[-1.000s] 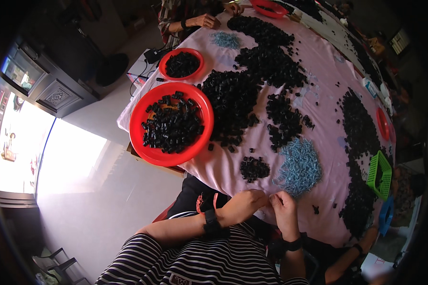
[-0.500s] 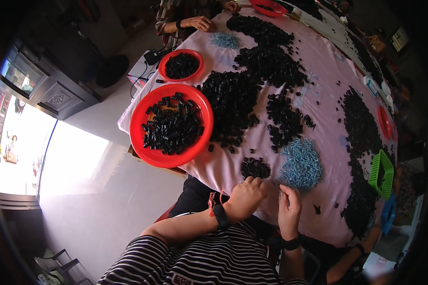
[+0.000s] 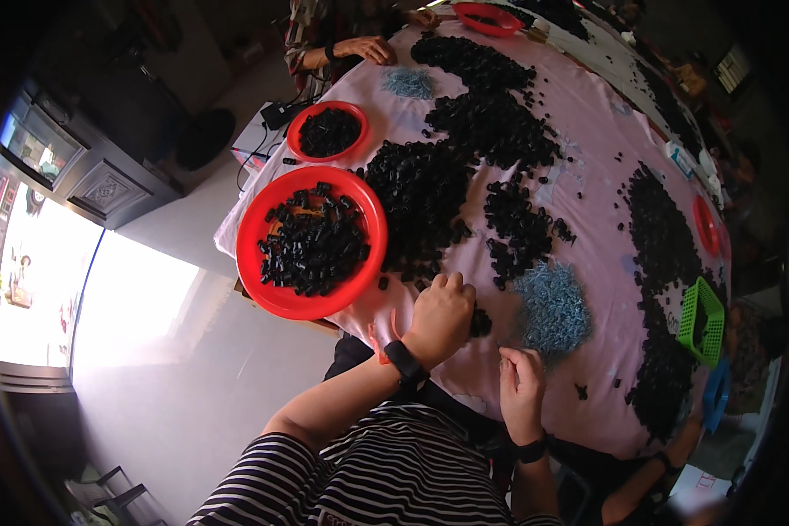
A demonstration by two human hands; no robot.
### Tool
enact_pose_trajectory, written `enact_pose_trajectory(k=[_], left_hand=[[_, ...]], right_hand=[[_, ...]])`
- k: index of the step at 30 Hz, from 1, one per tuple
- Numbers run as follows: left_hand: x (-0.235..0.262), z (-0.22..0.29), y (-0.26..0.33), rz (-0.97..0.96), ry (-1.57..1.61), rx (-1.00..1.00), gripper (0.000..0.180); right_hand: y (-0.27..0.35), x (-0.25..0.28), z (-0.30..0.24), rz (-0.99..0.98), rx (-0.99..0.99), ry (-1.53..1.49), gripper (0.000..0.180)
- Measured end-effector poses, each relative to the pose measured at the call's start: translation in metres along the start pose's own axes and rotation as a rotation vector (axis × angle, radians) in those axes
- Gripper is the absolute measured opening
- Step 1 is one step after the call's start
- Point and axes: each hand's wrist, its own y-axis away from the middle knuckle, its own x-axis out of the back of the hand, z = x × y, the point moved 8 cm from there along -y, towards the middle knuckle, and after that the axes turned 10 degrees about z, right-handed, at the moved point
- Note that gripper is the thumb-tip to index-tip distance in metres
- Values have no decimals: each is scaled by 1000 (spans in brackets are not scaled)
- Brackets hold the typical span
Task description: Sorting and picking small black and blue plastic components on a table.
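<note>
My left hand (image 3: 443,317) is closed, knuckles up, over the near edge of the table. Its fingertips are hidden beneath it, so what it holds cannot be made out. Partly behind it lies a small cluster of black plastic pieces (image 3: 479,323). My right hand (image 3: 522,386) is closed in a pinch beside it; anything between its thumb and forefinger is too small to tell. Just beyond the right hand lies a heap of thin light-blue pieces (image 3: 552,309). Left of my left hand stands a large red basin (image 3: 247,254) holding many short black cylindrical parts.
Large piles of black parts (image 3: 416,193) spread over the pink tablecloth (image 3: 587,210). A smaller red basin (image 3: 359,145) stands behind the large one. On the right are a green basket (image 3: 710,329) and another person's arm (image 3: 627,500). Across the table rests another hand (image 3: 366,49).
My left hand has moved up and left, toward the large red basin, and now covers part of the small black cluster. My right hand has shifted slightly left and nearer me, still pinched.
</note>
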Motion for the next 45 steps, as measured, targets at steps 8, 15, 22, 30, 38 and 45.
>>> enact_pose_trajectory(k=[8, 15, 22, 30, 38, 45], left_hand=[[-10, 13, -7, -30, -88, -27, 17], [-4, 12, -3, 65, -13, -64, 16], [5, 9, -4, 174, 49, -124, 8], [-14, -17, 5, -268, 1219, 670, 25], [9, -20, 6, -378, 1253, 590, 28], [83, -111, -37, 258, 1562, 780, 30]], right_hand=[[4, 7, 16, 19, -39, -8, 17], [4, 9, 16, 31, -43, -6, 18], [6, 6, 15, 12, -55, -35, 20], [4, 8, 19, 29, -50, -52, 18], [-1, 2, 11, 11, 7, -10, 17], [8, 3, 18, 36, -14, -28, 15]])
